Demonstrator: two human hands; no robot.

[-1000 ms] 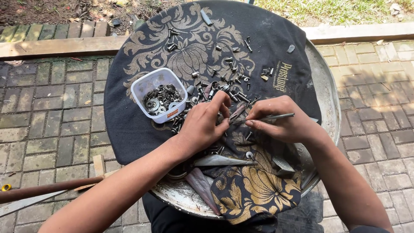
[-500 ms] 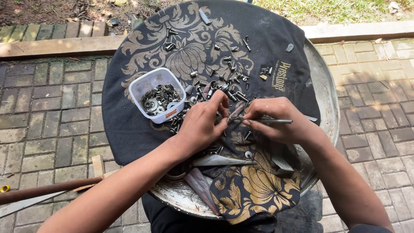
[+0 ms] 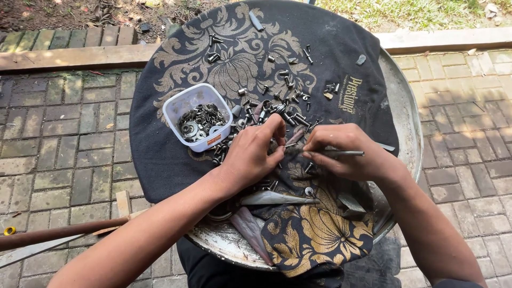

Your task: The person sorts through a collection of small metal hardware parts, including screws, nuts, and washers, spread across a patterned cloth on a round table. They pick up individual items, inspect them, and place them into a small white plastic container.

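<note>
Bolts (image 3: 290,114) and screws are what we're picking through, a loose scatter of them lying on the black cloth (image 3: 160,154) with the gold flower print, mostly right above our fingers. Our left hand (image 3: 253,154) is curled down over the pile with the fingertips bunched together, though we can't tell if it actually has anything pinched. Our right hand (image 3: 349,152) is closed around a thin metal rod (image 3: 341,153) that sticks out sideways, lying level, with the fingertips of both hands nearly meeting. Just left of the left hand sits a small clear plastic tub (image 3: 173,106) full of washers and nuts. A couple of flat metal blades (image 3: 272,198) lie on the cloth just below our wrists. The cloth is draped over a big round metal tray (image 3: 408,112), and that sits on grey brick paving (image 3: 64,138), with a rusty pipe (image 3: 58,234) off at the lower left.
</note>
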